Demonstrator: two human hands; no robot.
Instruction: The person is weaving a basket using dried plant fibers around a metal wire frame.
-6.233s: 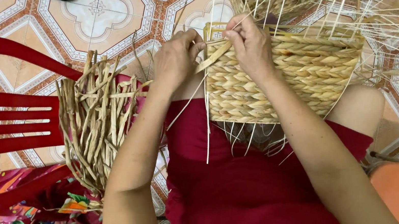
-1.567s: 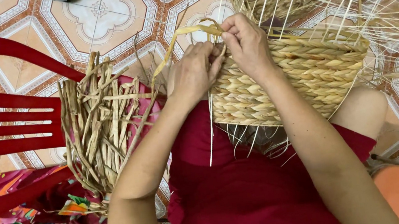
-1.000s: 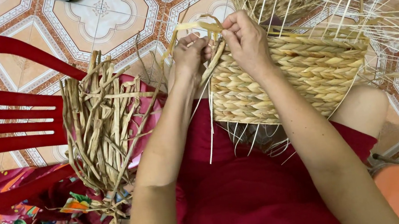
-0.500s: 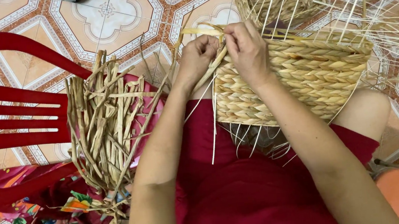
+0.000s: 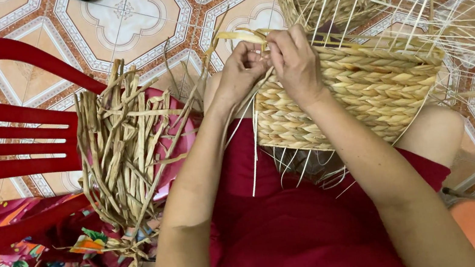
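Left hand moving back up to basket rim, both hands pinching strand there beside right hand; weave row progressing.

The half-woven basket is showing coarse, matt braided plant fibre, with stiff pale straw-like stakes sticking out bare. The bundle of dried flat strands is looking rough, dull and papery, lying against a smooth, glossy red plastic chair. The floor tiles are appearing glazed ceramic with a slight sheen, and the red garment is reading as soft matt cloth.
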